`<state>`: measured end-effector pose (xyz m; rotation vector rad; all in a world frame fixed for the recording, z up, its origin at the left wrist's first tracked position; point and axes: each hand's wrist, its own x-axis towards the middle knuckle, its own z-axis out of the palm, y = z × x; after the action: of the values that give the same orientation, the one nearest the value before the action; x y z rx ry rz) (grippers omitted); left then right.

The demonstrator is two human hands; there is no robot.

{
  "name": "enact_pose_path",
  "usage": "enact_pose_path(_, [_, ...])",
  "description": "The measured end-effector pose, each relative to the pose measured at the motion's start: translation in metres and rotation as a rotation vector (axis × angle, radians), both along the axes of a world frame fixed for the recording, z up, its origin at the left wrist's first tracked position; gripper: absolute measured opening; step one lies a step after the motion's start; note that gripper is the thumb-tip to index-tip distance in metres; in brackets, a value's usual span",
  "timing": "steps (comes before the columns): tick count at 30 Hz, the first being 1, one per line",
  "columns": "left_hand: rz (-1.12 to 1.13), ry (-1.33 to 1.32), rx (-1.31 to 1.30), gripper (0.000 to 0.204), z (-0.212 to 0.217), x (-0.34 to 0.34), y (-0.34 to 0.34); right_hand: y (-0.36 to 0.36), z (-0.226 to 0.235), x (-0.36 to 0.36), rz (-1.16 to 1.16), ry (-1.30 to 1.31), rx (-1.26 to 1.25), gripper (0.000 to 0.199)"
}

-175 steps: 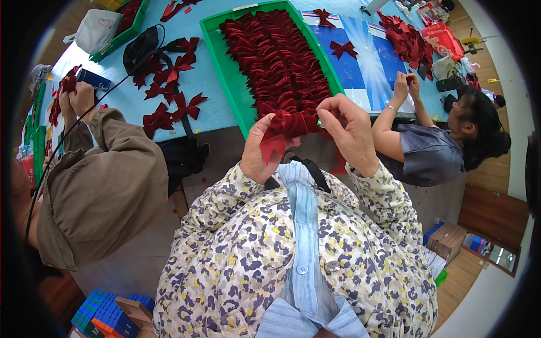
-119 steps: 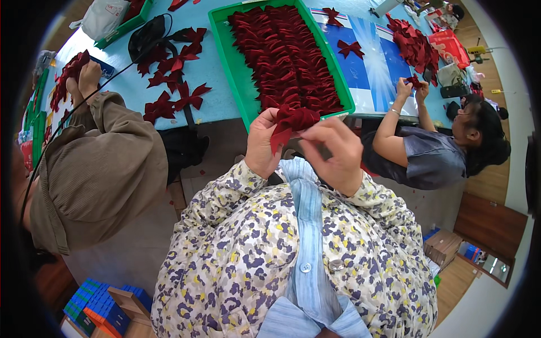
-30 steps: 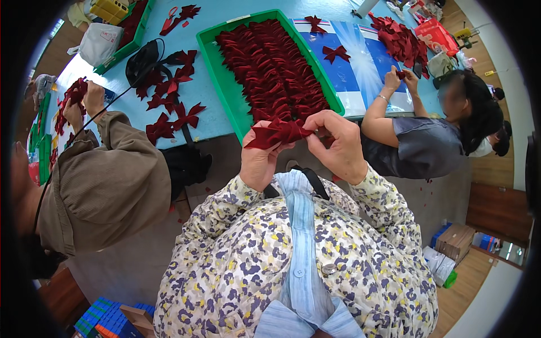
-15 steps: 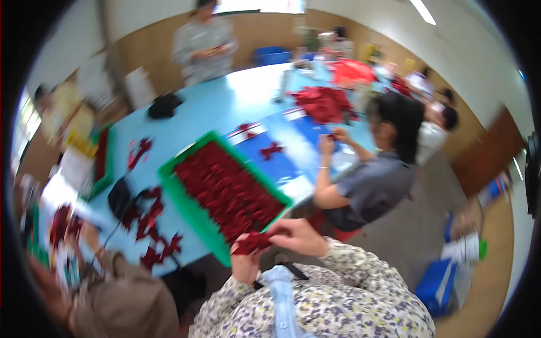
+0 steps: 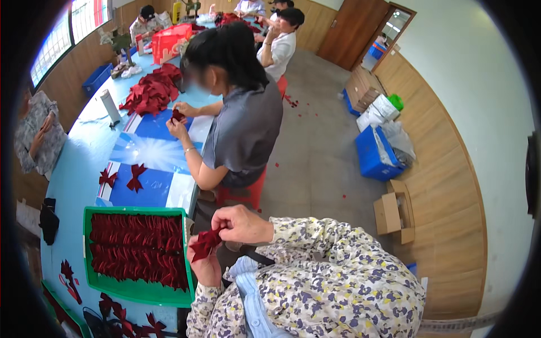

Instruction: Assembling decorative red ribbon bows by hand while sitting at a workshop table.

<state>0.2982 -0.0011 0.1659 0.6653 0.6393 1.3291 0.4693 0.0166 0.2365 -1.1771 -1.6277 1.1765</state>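
Between my two hands is a dark red fabric bow (image 5: pixel 203 247), held just right of the green tray. My left hand (image 5: pixel 207 271) grips it from below, its fingers partly hidden by the cloth. From the right, my right hand (image 5: pixel 242 224) pinches the bow's upper edge between thumb and fingers. The green tray (image 5: pixel 135 211) at the table's near end holds rows of packed dark red bows (image 5: pixel 137 252). Beyond it, two loose bows (image 5: pixel 135 178) lie on a blue and white printed sheet (image 5: pixel 141 190).
A co-worker in grey (image 5: pixel 248 121) sits at the table's right side, handling a red bow. A heap of red fabric (image 5: pixel 151 90) lies farther up the light-blue table (image 5: pixel 70 188). Blue bins (image 5: pixel 376 155) and an opened cardboard box (image 5: pixel 389 213) stand along the right wall.
My view has swung to the right, so the tray and table appear farther left. The bow stays in both my hands, now beside the tray's right end.
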Motion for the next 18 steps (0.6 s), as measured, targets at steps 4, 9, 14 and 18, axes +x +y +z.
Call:
enact_pose_path(4, [-0.128, -0.074, -0.078, 0.013, -0.021, 0.008, 0.064, 0.035, -0.026, -0.004, -0.125, 0.138, 0.073, 0.009])
enact_pose_path(9, [-0.334, -0.252, 0.016, 0.018, -0.079, -0.06, 0.092, 0.038, -0.075, -0.063, -0.187, 0.268, 0.041, 0.009])
enact_pose_path(14, [-0.265, -0.253, -0.055, 0.027, -0.164, -0.18, 0.051, 0.019, -0.155, -0.173, -0.041, 0.229, -0.138, 0.012])
enact_pose_path(18, [-0.131, -0.195, -0.092, 0.026, -0.196, -0.24, 0.019, 0.01, -0.186, -0.225, 0.116, 0.151, -0.269, 0.014])
